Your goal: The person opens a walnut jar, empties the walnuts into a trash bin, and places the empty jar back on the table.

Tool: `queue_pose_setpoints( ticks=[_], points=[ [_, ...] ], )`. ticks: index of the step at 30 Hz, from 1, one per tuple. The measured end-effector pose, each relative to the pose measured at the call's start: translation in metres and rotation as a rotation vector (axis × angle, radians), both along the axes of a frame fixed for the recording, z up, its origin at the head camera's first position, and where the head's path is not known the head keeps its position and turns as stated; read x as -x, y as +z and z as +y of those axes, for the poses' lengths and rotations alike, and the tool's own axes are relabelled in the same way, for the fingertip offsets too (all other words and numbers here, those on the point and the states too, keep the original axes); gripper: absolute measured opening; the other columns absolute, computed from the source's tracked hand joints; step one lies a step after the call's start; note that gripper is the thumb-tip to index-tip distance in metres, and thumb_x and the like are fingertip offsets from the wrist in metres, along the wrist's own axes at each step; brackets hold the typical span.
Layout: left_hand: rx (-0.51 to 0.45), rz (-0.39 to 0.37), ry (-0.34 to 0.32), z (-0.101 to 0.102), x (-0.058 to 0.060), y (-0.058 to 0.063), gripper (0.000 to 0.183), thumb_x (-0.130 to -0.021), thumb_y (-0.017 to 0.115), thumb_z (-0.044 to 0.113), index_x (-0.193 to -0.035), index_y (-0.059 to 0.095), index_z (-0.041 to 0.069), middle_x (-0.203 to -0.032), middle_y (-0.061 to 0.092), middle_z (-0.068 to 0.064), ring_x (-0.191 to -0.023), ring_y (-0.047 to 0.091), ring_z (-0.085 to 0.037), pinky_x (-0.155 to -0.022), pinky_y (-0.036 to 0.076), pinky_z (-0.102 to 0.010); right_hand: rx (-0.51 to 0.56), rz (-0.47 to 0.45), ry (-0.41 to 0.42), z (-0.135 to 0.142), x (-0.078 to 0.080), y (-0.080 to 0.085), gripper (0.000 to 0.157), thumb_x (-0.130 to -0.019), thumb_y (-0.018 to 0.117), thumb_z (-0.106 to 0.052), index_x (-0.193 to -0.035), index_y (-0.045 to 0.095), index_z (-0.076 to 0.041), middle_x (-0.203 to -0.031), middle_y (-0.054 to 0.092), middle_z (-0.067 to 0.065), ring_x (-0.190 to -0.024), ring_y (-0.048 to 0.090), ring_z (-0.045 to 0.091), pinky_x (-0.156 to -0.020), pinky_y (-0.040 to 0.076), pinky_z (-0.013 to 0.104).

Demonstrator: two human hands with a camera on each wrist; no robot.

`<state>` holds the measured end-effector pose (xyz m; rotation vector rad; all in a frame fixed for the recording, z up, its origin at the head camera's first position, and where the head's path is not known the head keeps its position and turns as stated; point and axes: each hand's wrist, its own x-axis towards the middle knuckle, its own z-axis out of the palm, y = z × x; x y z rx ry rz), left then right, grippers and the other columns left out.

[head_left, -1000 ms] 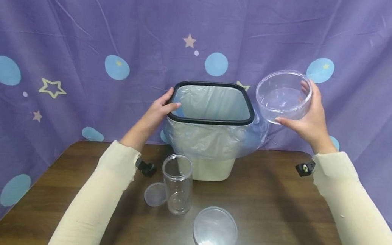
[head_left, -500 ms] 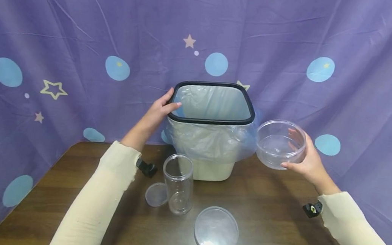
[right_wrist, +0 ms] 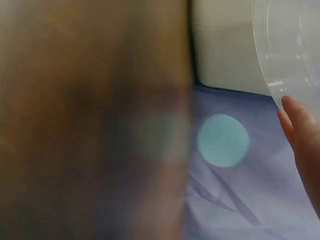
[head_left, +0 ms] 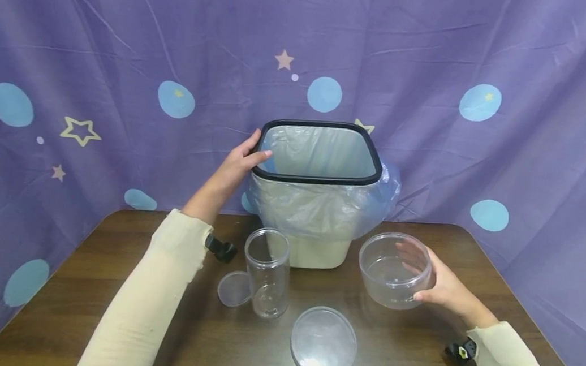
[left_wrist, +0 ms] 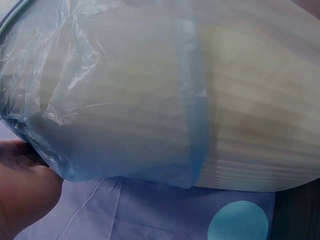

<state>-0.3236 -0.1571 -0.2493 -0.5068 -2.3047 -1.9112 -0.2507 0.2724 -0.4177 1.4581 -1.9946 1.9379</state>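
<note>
In the head view, a cream trash bin [head_left: 318, 255] with a black rim [head_left: 318, 180] stands at the back of the table. A thin bluish plastic bag [head_left: 317, 207] lines it and hangs over its outside. My left hand [head_left: 235, 165] grips the rim's left side, thumb over the inner edge. With my right hand [head_left: 441, 284] I hold a wide, round clear container [head_left: 389, 292] by its right side, upright and low over the table, right of the bin. In the right wrist view, fingers [right_wrist: 300, 120] lie along the container's wall [right_wrist: 292, 50].
A tall clear jar [head_left: 268, 277] stands uncapped in front of the bin. A small clear lid [head_left: 233, 289] lies at its left. Nearer the front is a larger round lid [head_left: 323, 344]. Purple patterned cloth [head_left: 220, 59] hangs behind the wooden table [head_left: 388, 354].
My right hand has brought the round container down from beside the bin's rim to low over the table, finally shifting a little left. My left hand stays on the rim.
</note>
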Motion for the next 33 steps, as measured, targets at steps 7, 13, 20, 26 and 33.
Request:
queue_pose_setpoints(
  ticks=[7,13,20,26,33],
  points=[
    [-0.008,0.003,0.001,0.001,0.0,0.0,0.073,-0.09,0.055,0.02,-0.15,0.015,0.007,-0.158,0.009,-0.003,-0.143,0.004,-0.011,-0.116,0.006,-0.026,-0.074,-0.144,0.074,-0.005,-0.004,-0.018,0.098,-0.077,0.075,-0.011,-0.146,0.009,0.009,-0.146,0.027,0.03,-0.134,0.038,0.021,-0.107,0.034,0.026],
    [-0.019,0.005,-0.004,0.002,0.001,-0.001,0.073,-0.091,0.054,0.02,-0.15,0.015,0.007,-0.158,0.009,-0.003,-0.143,0.004,-0.011,-0.116,0.006,-0.026,-0.104,-0.239,0.183,-0.008,-0.004,-0.024,0.095,-0.078,0.073,-0.011,-0.146,0.009,0.009,-0.148,0.024,0.03,-0.137,0.032,0.025,-0.108,0.032,0.028],
    [-0.02,0.006,-0.003,0.002,0.0,0.0,0.073,-0.09,0.055,0.02,-0.15,0.015,0.007,-0.158,0.009,-0.003,-0.143,0.004,-0.011,-0.116,0.006,-0.026,-0.158,-0.271,0.143,-0.007,-0.003,-0.032,0.096,-0.076,0.074,-0.008,-0.147,0.011,0.005,-0.147,0.019,0.035,-0.138,0.031,0.022,-0.109,0.03,0.024],
    [-0.009,0.007,0.0,0.002,0.0,0.0,0.072,-0.091,0.054,0.021,-0.15,0.015,0.006,-0.158,0.009,-0.004,-0.143,0.004,-0.011,-0.116,0.005,-0.026,-0.257,-0.268,0.097,-0.005,-0.001,-0.035,0.097,-0.075,0.074,-0.009,-0.148,0.01,0.001,-0.147,0.014,0.038,-0.138,0.029,0.016,-0.107,0.032,0.024],
    [-0.027,0.007,-0.011,0.002,0.001,-0.001,0.073,-0.09,0.054,0.019,-0.15,0.014,0.004,-0.158,0.008,-0.005,-0.143,0.004,-0.011,-0.116,0.006,-0.025,-0.337,-0.296,0.103,-0.002,0.0,-0.033,0.103,-0.071,0.076,-0.001,-0.15,0.01,-0.002,-0.15,0.017,0.032,-0.138,0.028,0.022,-0.107,0.029,0.02]
  ],
)
